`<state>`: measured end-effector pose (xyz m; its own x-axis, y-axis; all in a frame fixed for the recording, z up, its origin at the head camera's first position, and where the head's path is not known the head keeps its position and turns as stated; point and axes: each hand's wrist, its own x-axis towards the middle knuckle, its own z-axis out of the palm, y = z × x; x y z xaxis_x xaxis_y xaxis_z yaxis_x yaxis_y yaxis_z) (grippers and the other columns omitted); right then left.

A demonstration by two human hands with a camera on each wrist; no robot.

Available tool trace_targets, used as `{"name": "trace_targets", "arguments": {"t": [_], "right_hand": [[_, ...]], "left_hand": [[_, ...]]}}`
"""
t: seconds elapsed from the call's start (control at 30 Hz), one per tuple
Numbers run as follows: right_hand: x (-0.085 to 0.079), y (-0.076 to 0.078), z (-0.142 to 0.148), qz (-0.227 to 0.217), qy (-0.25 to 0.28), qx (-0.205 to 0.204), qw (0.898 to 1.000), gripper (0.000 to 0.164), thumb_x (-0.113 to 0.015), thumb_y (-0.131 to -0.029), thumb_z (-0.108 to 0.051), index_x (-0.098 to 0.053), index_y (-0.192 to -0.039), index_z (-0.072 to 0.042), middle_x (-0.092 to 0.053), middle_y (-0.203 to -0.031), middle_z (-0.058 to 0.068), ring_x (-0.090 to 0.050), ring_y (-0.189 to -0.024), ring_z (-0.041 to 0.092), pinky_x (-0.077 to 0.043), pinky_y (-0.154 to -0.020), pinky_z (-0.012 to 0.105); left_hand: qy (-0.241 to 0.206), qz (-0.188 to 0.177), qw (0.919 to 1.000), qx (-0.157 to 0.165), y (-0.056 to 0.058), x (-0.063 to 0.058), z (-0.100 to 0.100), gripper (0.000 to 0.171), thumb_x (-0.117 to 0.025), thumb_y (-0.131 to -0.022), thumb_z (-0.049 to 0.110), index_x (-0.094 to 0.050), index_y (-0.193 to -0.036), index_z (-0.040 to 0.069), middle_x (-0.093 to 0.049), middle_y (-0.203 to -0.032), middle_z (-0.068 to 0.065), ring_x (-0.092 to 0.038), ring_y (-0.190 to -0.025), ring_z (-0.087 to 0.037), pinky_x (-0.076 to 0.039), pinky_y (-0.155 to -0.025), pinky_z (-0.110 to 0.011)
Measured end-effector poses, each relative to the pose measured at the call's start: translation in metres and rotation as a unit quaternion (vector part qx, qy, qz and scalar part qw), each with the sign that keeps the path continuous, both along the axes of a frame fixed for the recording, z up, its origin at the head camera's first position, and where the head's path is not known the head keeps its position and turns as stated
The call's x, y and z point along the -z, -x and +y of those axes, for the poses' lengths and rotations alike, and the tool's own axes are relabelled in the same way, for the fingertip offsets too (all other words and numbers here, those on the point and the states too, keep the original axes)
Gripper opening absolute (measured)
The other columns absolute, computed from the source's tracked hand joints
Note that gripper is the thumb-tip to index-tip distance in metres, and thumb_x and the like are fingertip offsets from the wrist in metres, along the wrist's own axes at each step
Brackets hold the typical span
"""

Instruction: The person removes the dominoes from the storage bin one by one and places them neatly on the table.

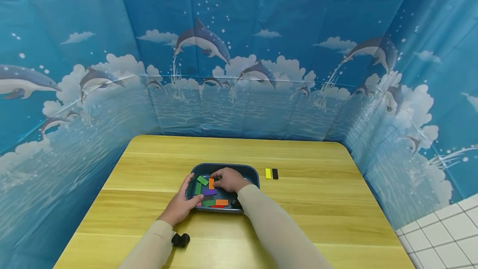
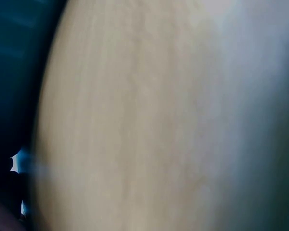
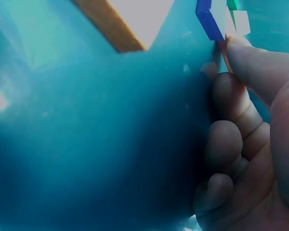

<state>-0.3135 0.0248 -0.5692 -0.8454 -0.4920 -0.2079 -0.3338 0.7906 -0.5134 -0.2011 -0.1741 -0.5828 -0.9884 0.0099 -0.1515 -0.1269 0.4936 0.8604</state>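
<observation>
A dark blue bin (image 1: 224,165) stands on the table with several coloured blocks in it. Inside it, my right hand (image 1: 229,179) pinches an orange block (image 1: 211,183) between thumb and index finger; the right wrist view shows its thin edge at the fingertips. A purple block (image 1: 209,192) lies just nearer, and green blocks (image 1: 198,188) are to the left. My left hand (image 1: 178,207) rests at the bin's left side with fingers spread, its thumb reaching over the near-left corner. Another orange block (image 1: 222,202) lies by the near wall.
On the wooden table (image 1: 306,202), a yellow block (image 1: 268,173) and a black block (image 1: 275,174) stand side by side to the bin's right. A blue dolphin-print curtain (image 1: 261,107) surrounds the table's back and sides. The left wrist view is mostly blurred.
</observation>
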Motion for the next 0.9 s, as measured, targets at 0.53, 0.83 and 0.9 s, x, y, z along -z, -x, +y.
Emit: {"name": "trace_targets", "arguments": {"t": [0.53, 0.83, 0.9], "right_hand": [[0.0018, -0.0013, -0.0012, 0.017, -0.006, 0.018, 1.0, 0.033, -0.063, -0.085, -0.042, -0.062, -0.118, -0.04, -0.059, -0.125, -0.012, -0.053, -0.116, 0.013, -0.044, -0.097, 0.038], [0.0032, 0.0011, -0.002, 0.014, -0.008, 0.011, 1.0, 0.043, -0.07, -0.076, -0.05, -0.062, -0.118, -0.04, -0.059, -0.124, -0.013, -0.053, -0.116, 0.013, -0.044, -0.096, 0.037], [0.0032, 0.0011, -0.0018, 0.01, -0.007, 0.011, 1.0, 0.044, -0.07, -0.076, -0.05, -0.061, -0.118, -0.04, -0.059, -0.124, -0.013, -0.053, -0.115, 0.012, -0.045, -0.095, 0.037]], "left_hand": [[0.0, 0.002, 1.0, -0.003, 0.0009, 0.0008, 0.0003, 0.077, -0.064, -0.08, 0.054, -0.014, -0.138, 0.057, -0.035, -0.145, -0.01, -0.04, -0.128, -0.038, -0.033, -0.097, -0.063], [-0.004, -0.004, 0.9999, -0.008, 0.0019, 0.0022, 0.001, 0.078, -0.064, -0.08, 0.054, -0.014, -0.139, 0.057, -0.043, -0.139, -0.008, -0.046, -0.123, -0.034, -0.033, -0.097, -0.062], [-0.003, -0.004, 0.9999, -0.009, 0.0022, 0.0033, 0.001, 0.078, -0.064, -0.079, 0.054, -0.014, -0.139, 0.057, -0.046, -0.137, -0.007, -0.047, -0.121, -0.033, -0.033, -0.097, -0.062]]}}
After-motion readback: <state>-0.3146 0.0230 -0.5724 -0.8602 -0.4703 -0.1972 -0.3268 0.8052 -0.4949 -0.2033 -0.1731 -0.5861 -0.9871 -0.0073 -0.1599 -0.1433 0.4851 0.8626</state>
